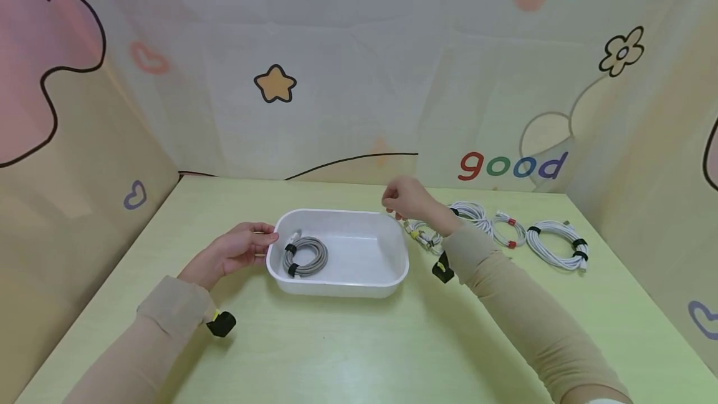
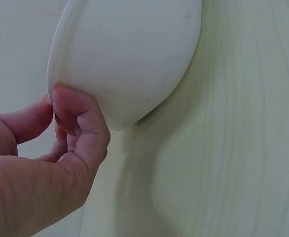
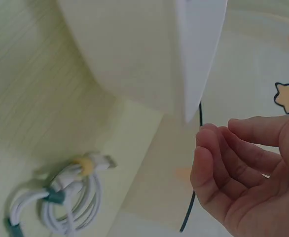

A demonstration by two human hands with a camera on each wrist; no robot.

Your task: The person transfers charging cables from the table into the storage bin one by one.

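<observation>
The left hand (image 1: 242, 248) pinches the left rim of the white tray (image 1: 359, 260) between thumb and fingers. The right hand (image 1: 414, 199) holds nothing, its fingers loosely bent, just beside the tray's far right corner; I cannot tell whether it touches. The tray therefore sits between the two hands on the worktop (image 1: 325, 348). It is shallow and oblong, with rounded corners and a smooth rim. At its left end, near the left hand, lies a grey cable (image 1: 321, 257), wound in a neat ring and bound with black ties. Right of the tray, close to the right hand and forearm, lies a small white cable with a yellow band (image 3: 94, 197). Further right are more coiled white cables (image 1: 541, 247), with black or red ties.
</observation>
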